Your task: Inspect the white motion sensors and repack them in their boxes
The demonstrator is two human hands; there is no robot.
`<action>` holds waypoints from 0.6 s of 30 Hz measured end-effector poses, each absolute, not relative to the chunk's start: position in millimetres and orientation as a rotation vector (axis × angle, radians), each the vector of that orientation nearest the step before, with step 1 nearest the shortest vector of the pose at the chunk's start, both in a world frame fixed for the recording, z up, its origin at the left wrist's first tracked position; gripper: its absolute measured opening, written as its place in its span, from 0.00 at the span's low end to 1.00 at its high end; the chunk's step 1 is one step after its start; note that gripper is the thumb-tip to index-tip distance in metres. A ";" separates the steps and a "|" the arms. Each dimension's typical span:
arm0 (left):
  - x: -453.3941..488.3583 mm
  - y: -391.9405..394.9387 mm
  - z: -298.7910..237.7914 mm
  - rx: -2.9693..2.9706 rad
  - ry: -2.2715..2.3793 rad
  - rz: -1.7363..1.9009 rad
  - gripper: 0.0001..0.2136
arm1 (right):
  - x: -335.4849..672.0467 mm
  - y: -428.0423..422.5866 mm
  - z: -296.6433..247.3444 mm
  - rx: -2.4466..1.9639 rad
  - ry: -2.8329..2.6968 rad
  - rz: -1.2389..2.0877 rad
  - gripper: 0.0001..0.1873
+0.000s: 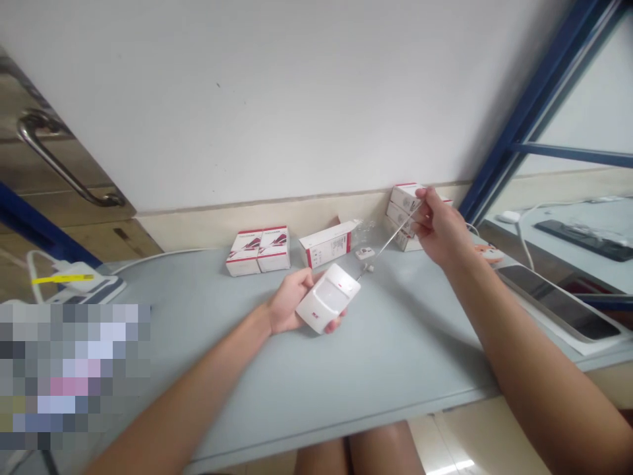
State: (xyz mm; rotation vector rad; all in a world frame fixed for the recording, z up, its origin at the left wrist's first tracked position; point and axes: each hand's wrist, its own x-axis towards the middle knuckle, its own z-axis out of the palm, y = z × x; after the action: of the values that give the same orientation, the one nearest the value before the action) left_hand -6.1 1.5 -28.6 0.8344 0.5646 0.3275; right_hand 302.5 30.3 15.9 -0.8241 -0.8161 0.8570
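My left hand point(291, 302) is shut around a white motion sensor point(328, 298), which lies tilted in the palm with its lens facing up. My right hand point(438, 227) pinches a thin metal rod or wire point(393, 241) between fingers and thumb. The rod slants down towards the sensor, and its lower end, with a small fitting, stops just beyond the sensor's top corner. A small white part point(364, 253) lies on the desk near that end. Just behind my right hand stands a stack of white boxes point(405, 208), partly hidden by my fingers.
Two white-and-red boxes point(258, 251) and another lying box point(327, 243) stand along the wall on the pale grey desk point(376, 356), with clear plastic wrap point(363, 231) nearby. A dark tablet or phone point(556, 303) lies at right. A pixelated patch covers the lower left.
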 end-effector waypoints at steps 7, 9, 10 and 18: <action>-8.9 5.3 -22.8 0.838 0.533 0.255 0.18 | 322.3 25.3 29.1 -0.730 -0.751 0.734 0.21; -7.4 3.1 -24.3 0.849 0.515 0.263 0.19 | 322.9 25.7 29.9 -0.722 -0.763 0.727 0.21; -6.5 1.8 -26.2 0.851 0.509 0.272 0.19 | 321.8 26.3 29.5 -0.717 -0.768 0.732 0.22; 0.7 -2.8 -34.8 0.804 0.509 0.347 0.19 | 287.6 28.9 11.8 -0.843 -0.837 0.885 0.26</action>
State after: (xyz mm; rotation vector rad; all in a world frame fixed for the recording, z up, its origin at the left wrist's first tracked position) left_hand 0.7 -2.8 -34.8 0.8036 0.5085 0.3467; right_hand 287.6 28.9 11.8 -0.8427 -0.8370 0.8846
